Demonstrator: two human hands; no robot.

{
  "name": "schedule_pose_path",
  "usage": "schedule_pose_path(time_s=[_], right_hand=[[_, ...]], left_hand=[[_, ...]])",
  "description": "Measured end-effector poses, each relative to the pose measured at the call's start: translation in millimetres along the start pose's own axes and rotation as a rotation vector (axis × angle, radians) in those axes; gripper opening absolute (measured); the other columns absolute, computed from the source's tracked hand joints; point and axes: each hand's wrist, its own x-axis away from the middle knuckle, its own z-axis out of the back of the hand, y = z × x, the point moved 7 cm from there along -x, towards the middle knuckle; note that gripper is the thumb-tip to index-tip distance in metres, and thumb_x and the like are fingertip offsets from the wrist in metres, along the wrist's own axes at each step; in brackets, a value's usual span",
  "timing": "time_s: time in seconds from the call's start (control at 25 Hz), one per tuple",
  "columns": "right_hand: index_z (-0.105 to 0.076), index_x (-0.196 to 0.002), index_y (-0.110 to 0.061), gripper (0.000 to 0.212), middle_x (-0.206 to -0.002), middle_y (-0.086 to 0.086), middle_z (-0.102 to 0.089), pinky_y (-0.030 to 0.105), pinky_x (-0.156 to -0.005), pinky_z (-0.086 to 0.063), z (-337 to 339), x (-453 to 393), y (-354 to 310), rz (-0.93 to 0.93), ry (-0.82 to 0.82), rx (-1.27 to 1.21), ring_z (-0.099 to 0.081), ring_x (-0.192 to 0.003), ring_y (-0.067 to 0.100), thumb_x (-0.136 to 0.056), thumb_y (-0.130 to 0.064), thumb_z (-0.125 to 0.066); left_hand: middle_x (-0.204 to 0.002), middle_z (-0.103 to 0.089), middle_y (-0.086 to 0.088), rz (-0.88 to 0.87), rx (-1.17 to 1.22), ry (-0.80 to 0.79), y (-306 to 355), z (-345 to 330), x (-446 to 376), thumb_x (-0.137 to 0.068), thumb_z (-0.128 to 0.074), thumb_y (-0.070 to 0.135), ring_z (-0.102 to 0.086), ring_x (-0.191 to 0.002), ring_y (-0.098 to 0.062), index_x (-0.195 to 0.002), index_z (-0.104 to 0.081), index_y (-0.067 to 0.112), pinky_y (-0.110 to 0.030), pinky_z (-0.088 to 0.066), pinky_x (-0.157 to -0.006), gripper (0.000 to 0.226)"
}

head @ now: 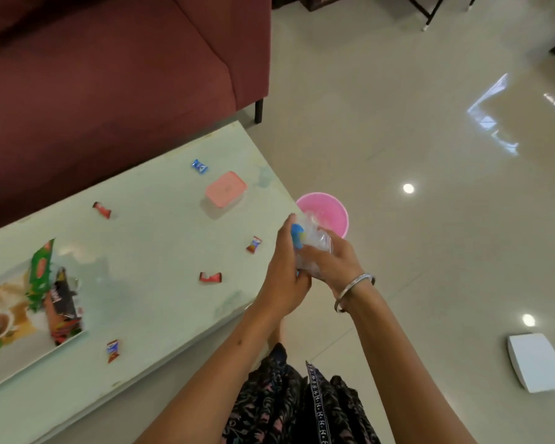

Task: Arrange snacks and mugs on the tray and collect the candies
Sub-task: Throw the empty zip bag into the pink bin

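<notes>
**Two hands working a clear bag beside the table's corner**

Two bare hands are meeting just right of the frame's centre, past the right corner of the pale green glossy table (148,251). The left hand (284,277) is curling its fingers around a crumpled clear plastic bag (314,248) with a blue item (298,236) showing at its upper left edge. The right hand (329,264), wearing a silver metal bangle (354,291) at the wrist, is closing on the same bag from the right, its fingers folded over the plastic. Behind the hands, a round pink plastic bucket (329,213) is standing on the shiny beige floor tiles (430,219), close to the table's corner.

Five wrapped candies are lying loose and apart on the tabletop: a blue-wrapped candy (199,166) toward the upper middle, a red-wrapped candy (102,209) to its lower left, a red and white candy (254,245) near the left hand, a red candy with a white centre (210,277) below that, and a red and blue candy (112,350) near the table's front edge. A pink-lidded small square plastic box (225,190) is sitting just below and to the right of the blue candy.

At the left edge of the frame, a rectangular printed tray (16,347) is carrying a green snack packet (40,272) and a dark orange-and-black snack packet (63,307), the two overlapping. A maroon upholstered sofa (109,75) is filling the upper left. A white rounded flat object (535,362) is resting on the floor at lower right. Dark floral fabric (285,405) is hanging at the bottom centre.
</notes>
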Motion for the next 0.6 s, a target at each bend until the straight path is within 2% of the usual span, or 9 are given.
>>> schedule_pose_path(time_s=[0.04, 0.16, 0.2, 0.32, 0.36, 0.44, 0.52, 0.6], right_hand=[[-0.064, -0.107, -0.014, 0.028, -0.1, 0.016, -0.069, 0.048, -0.086, -0.055, 11, -16, 1, 0.01, 0.041, 0.039, -0.066, -0.096, 0.033, -0.079, -0.009, -0.066], [-0.06, -0.119, -0.015, 0.04, -0.093, 0.006, -0.062, 0.028, -0.069, -0.055, 44, -68, 5, 0.089, 0.223, 0.313, -0.062, -0.086, 0.026, -0.079, -0.013, -0.068], [-0.057, -0.12, -0.016, 0.044, -0.096, 0.006, -0.059, 0.028, -0.066, -0.055, 55, -85, 7, 0.109, 0.287, 0.379, -0.06, -0.085, 0.024, -0.077, -0.014, -0.07], [-0.049, -0.108, -0.015, 0.043, -0.102, 0.009, -0.058, 0.048, -0.066, -0.056, 83, -134, 27, 0.068, 0.418, 0.411, -0.062, -0.085, 0.031, -0.072, -0.01, -0.072], [-0.05, -0.102, -0.015, 0.039, -0.099, 0.009, -0.059, 0.046, -0.065, -0.056, 92, -150, 34, 0.069, 0.451, 0.431, -0.062, -0.083, 0.032, -0.071, -0.007, -0.07], [-0.056, -0.096, -0.013, 0.032, -0.098, 0.009, -0.061, 0.03, -0.063, -0.048, 105, -180, 49, 0.095, 0.497, 0.486, -0.062, -0.082, 0.032, -0.068, 0.0, -0.067], [-0.062, -0.094, -0.012, 0.032, -0.107, 0.008, -0.062, 0.021, -0.065, -0.038, 113, -214, 64, 0.102, 0.505, 0.525, -0.062, -0.086, 0.029, -0.067, 0.004, -0.066], [-0.066, -0.097, -0.011, 0.035, -0.122, 0.007, -0.058, 0.018, -0.071, -0.039, 115, -247, 80, 0.105, 0.484, 0.527, -0.062, -0.092, 0.027, -0.067, 0.007, -0.065]], left_hand=[[-0.147, -0.028, 0.01, 0.013, -0.03, -0.041, -7, -8, -11, -0.078, -0.052, 0.011, -0.029, -0.132, 0.003, -0.144, -0.009, 0.034, 0.001, -0.029, -0.099, 0.082], [-0.146, -0.036, 0.007, 0.119, 0.003, -0.092, -26, -28, -46, -0.083, -0.055, 0.002, -0.041, -0.127, -0.001, -0.143, -0.02, 0.03, -0.014, -0.039, -0.101, 0.075], [-0.142, -0.041, 0.006, 0.154, 0.016, -0.098, -31, -33, -58, -0.084, -0.054, 0.0, -0.047, -0.122, -0.004, -0.141, -0.025, 0.028, -0.015, -0.043, -0.097, 0.07], [-0.131, -0.052, 0.004, 0.239, -0.041, -0.06, -53, -42, -94, -0.085, -0.052, -0.001, -0.058, -0.111, -0.01, -0.132, -0.041, 0.024, -0.008, -0.048, -0.082, 0.054], [-0.129, -0.054, 0.002, 0.267, -0.047, -0.032, -61, -44, -104, -0.085, -0.052, -0.001, -0.059, -0.109, -0.012, -0.128, -0.044, 0.022, -0.008, -0.048, -0.08, 0.05], [-0.123, -0.058, 0.0, 0.309, -0.033, 0.013, -76, -47, -126, -0.085, -0.051, -0.001, -0.06, -0.104, -0.012, -0.12, -0.048, 0.022, -0.009, -0.046, -0.077, 0.043], [-0.113, -0.06, 0.006, 0.325, -0.037, 0.047, -88, -56, -151, -0.085, -0.051, -0.001, -0.059, -0.097, -0.002, -0.111, -0.049, 0.029, -0.003, -0.045, -0.071, 0.04], [-0.105, -0.061, 0.01, 0.326, -0.049, 0.097, -97, -62, -174, -0.085, -0.052, 0.001, -0.058, -0.092, 0.004, -0.108, -0.051, 0.029, -0.001, -0.045, -0.067, 0.037]])
